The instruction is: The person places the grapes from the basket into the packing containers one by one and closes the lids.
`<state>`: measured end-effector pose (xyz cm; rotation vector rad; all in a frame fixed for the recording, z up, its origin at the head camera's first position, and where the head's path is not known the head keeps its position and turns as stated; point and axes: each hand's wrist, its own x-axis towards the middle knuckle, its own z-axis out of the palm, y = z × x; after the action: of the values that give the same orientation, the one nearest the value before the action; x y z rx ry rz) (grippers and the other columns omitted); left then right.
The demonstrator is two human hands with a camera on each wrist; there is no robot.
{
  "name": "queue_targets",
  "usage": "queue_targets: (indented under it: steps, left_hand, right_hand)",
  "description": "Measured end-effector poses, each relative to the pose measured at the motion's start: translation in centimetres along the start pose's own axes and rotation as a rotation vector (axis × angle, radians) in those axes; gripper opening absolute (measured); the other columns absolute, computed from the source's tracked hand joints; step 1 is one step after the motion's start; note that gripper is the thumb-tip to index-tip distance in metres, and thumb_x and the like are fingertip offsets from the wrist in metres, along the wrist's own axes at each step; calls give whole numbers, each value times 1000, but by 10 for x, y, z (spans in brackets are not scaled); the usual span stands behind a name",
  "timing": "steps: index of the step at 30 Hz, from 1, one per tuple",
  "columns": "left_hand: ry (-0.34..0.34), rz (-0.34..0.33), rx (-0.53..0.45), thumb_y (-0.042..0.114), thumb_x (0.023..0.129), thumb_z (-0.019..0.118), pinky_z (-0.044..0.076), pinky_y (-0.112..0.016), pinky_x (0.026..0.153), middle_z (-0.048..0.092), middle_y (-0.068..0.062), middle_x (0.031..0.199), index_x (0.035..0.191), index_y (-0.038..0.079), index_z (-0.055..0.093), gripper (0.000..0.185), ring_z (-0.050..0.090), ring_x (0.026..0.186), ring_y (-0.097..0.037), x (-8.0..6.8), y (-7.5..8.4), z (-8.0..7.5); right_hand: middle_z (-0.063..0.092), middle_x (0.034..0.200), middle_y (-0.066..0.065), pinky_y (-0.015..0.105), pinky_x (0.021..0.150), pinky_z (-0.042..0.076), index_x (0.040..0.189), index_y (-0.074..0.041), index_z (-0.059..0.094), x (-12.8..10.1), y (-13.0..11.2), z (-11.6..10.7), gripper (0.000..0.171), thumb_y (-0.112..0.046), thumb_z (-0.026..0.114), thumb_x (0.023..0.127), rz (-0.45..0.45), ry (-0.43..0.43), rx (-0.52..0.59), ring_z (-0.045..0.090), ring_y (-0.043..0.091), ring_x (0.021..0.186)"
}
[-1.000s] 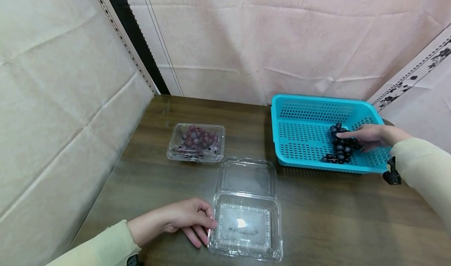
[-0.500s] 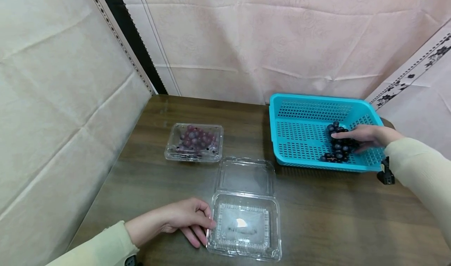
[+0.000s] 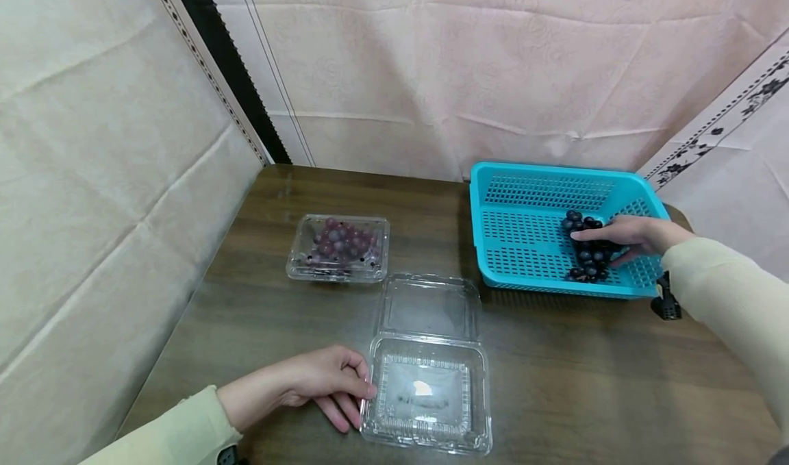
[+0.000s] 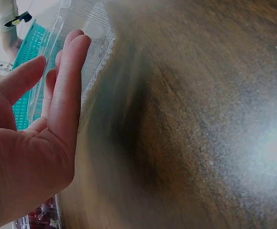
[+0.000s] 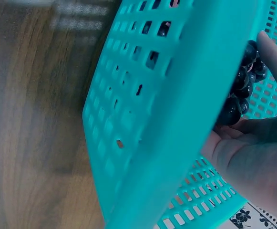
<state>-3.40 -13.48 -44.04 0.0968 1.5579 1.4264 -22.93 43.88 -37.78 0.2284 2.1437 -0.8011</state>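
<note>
Right hand: right hand [image 3: 619, 235] reaches into the turquoise basket [image 3: 524, 177]; its fingers are curled round a bunch of dark grapes [image 3: 585, 253], gripping it; in the right wrist view the palm [image 5: 252, 157] cups under the dark berries [image 5: 243, 90] behind the basket's near wall [image 5: 176, 109]
Left hand: left hand [image 3: 320, 383] lies on the table beside the open clamshell; fingers relaxed and nearly straight, holding nothing; fingertips touch the left edge of the clear tray; in the left wrist view the straight fingers [image 4: 69, 81] lie against the tray's crimped rim [image 4: 97, 57]
Dark grapes: inside the basket, on its right half, near the front wall; whether they rest on the basket floor or hang just clear of it cannot be told
Open clamshell: clear plastic clamshell [image 3: 427, 391] at the front of the table, lid [image 3: 431, 307] folded back flat toward the far side; tray part holds no fruit
Closed box: second clear box [image 3: 339, 248] further back and to the left, with reddish-purple grapes inside
Table: dark wood-grain top [image 3: 585, 376]; basket stands at its far right, well apart from the clamshell
Backdrop: pale pink cloth [image 3: 431, 61] hangs behind and at both sides
</note>
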Motion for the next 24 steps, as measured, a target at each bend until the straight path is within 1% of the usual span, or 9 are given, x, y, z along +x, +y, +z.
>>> queue_targets:
  steps: [5,10,17,20,24]
  left_hand:
    - [3,5,3,11,100,74,69,-42,62,73,-12,85,94,4,62,16,79,77,-31,-1,1,0]
    - [5,6,5,11,100,74,69,-41,62,73,-12,85,94,4,61,16,79,77,-31,0,0,1]
    - [3,3,6,11,100,74,69,-41,62,74,-13,86,94,4,61,16,79,77,-31,0,0,1]
    - [2,3,2,11,100,74,69,-41,62,73,-12,86,94,4,61,16,79,78,-31,-1,0,0]
    - [0,8,-5,10,100,74,69,-41,62,72,-10,84,94,5,60,16,80,78,-33,-1,-1,0]
  right_hand:
    - [-16,158,52,56,107,58,151,19,-30,0,-6,3,125,-56,59,106,6,-2,-6,8,66,150]
    - [-13,158,52,58,107,58,151,21,-27,0,-8,6,123,-56,58,107,11,-3,-36,12,66,149]
    - [-4,157,53,59,103,60,151,26,-18,4,-6,13,118,-53,58,107,-1,56,-70,17,67,147]
    - [-6,157,53,61,104,59,152,25,-19,5,-7,15,119,-53,60,107,-5,78,-73,15,66,148]
    - [-8,158,52,65,107,55,152,25,-19,8,-7,16,119,-51,60,107,-18,80,-78,11,67,148]
